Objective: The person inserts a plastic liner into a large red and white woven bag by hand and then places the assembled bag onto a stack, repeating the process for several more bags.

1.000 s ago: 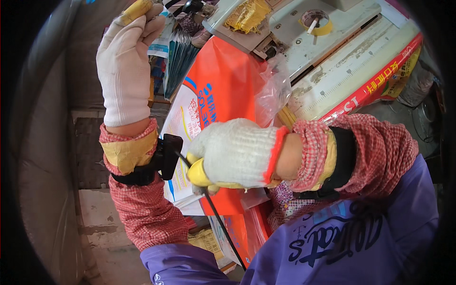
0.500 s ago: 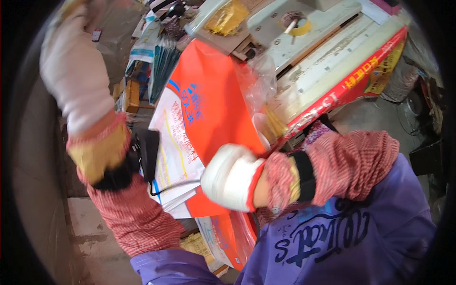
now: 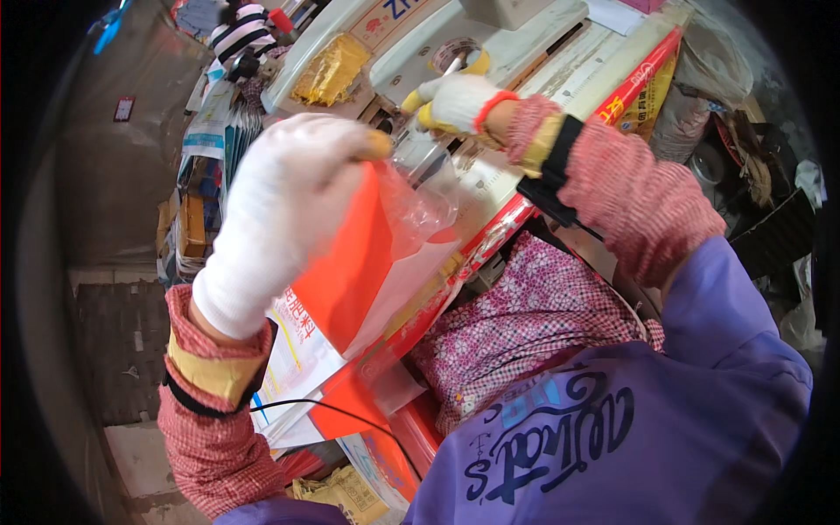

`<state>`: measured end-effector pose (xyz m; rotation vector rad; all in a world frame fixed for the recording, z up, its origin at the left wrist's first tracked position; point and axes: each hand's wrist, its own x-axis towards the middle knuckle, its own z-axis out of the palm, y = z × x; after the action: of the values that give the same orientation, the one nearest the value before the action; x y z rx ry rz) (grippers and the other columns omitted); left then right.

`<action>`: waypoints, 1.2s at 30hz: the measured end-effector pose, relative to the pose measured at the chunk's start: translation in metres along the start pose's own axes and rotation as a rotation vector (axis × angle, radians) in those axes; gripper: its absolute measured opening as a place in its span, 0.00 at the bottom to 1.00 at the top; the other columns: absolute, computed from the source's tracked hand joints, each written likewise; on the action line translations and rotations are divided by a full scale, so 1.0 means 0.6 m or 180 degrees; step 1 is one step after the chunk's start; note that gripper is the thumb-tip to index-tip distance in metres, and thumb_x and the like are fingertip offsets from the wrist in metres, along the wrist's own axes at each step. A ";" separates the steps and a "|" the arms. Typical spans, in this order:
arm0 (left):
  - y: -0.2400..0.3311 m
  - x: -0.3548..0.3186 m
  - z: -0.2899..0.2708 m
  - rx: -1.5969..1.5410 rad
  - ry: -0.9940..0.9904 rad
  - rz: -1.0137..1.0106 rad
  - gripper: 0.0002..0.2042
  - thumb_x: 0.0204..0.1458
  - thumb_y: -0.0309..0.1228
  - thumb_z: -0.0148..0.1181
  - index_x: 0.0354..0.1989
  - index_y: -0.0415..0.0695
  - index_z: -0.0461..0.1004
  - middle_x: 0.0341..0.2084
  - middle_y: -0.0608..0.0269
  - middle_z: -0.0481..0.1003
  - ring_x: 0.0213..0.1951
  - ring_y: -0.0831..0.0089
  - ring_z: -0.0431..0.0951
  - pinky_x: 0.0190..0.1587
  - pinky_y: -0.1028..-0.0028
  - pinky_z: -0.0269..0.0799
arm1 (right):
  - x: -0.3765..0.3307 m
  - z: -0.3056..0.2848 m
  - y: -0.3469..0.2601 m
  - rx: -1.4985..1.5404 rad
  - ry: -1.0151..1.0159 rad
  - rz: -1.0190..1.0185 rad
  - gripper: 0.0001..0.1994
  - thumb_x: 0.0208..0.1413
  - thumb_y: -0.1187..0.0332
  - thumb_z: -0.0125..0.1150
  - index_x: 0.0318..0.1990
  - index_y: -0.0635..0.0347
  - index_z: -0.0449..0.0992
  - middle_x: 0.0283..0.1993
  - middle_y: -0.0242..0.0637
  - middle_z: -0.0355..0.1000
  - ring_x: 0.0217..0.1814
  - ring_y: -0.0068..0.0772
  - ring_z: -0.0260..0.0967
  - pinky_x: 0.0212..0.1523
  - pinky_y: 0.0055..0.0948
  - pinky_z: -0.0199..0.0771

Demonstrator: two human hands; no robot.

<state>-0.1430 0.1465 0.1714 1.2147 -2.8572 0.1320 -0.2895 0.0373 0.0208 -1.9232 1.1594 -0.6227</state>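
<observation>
My left hand (image 3: 284,206), in a white glove with yellow fingertips, is closed on the upper edge of an orange printed bag (image 3: 354,271). The bag rises bent from a pile of white and orange printed sheets (image 3: 302,350) and hides part of it. Farther right, my right hand (image 3: 459,103), gloved alike, is over the white machine bed (image 3: 534,83), beside a tape roll (image 3: 477,63). Its fingers are bent together and point left; what they hold, if anything, cannot be made out. Crumpled clear plastic (image 3: 429,206) lies between the two hands.
A crumpled yellow piece (image 3: 328,70) lies on the machine. Folded bags (image 3: 206,144) and a wooden block (image 3: 192,226) stand at the far left. A red printed strip (image 3: 643,74) edges the worktable. A black cord (image 3: 341,409) crosses near my lap, below a checked cloth (image 3: 525,306).
My left hand has come down and right from the upper left onto the orange bag, whose top is now bent up. My right hand has moved from the bag up to the machine bed.
</observation>
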 end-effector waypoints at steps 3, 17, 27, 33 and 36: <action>0.040 0.045 0.033 0.0072 -0.0494 0.0371 0.16 0.42 0.32 0.59 0.41 0.40 0.71 0.30 0.53 0.74 0.37 0.57 0.73 0.42 0.66 0.68 | 0.055 0.030 0.039 -0.0570 -0.0313 -0.0203 0.26 0.44 0.52 0.55 0.54 0.43 0.69 0.45 0.38 0.73 0.45 0.37 0.71 0.47 0.31 0.69; 0.014 0.018 0.024 -0.1782 -0.2528 -0.1727 0.11 0.51 0.36 0.51 0.31 0.39 0.72 0.17 0.53 0.71 0.21 0.61 0.75 0.27 0.65 0.70 | 0.088 0.140 -0.009 -0.2522 -0.0876 -0.1420 0.13 0.43 0.60 0.55 0.33 0.56 0.79 0.32 0.40 0.75 0.35 0.43 0.73 0.33 0.41 0.73; 0.149 -0.097 0.018 0.0049 -0.3495 0.1129 0.06 0.32 0.32 0.57 0.16 0.43 0.75 0.14 0.61 0.71 0.21 0.64 0.74 0.23 0.69 0.69 | -0.030 0.177 -0.064 -0.2737 0.0380 -0.2521 0.12 0.39 0.60 0.60 0.33 0.50 0.79 0.30 0.35 0.74 0.36 0.38 0.69 0.42 0.39 0.63; 0.177 -0.065 0.095 -0.0743 -0.3066 0.1415 0.05 0.30 0.34 0.55 0.13 0.47 0.73 0.12 0.61 0.69 0.20 0.63 0.72 0.21 0.67 0.67 | -0.143 0.204 -0.050 -0.1415 -0.1655 -0.2606 0.13 0.42 0.61 0.57 0.30 0.60 0.77 0.30 0.42 0.74 0.33 0.39 0.72 0.37 0.31 0.72; 0.176 -0.066 0.065 -0.0610 -0.3036 0.1243 0.06 0.30 0.34 0.54 0.13 0.47 0.73 0.12 0.60 0.69 0.20 0.63 0.73 0.21 0.65 0.67 | -0.086 0.151 -0.066 -0.0446 -0.0039 -0.2324 0.12 0.39 0.61 0.55 0.24 0.60 0.78 0.26 0.45 0.74 0.29 0.47 0.73 0.31 0.40 0.73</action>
<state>-0.1916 0.2446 0.1231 0.7798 -3.7175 -0.9378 -0.2270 0.1274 0.0012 -2.4696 0.4672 -0.9176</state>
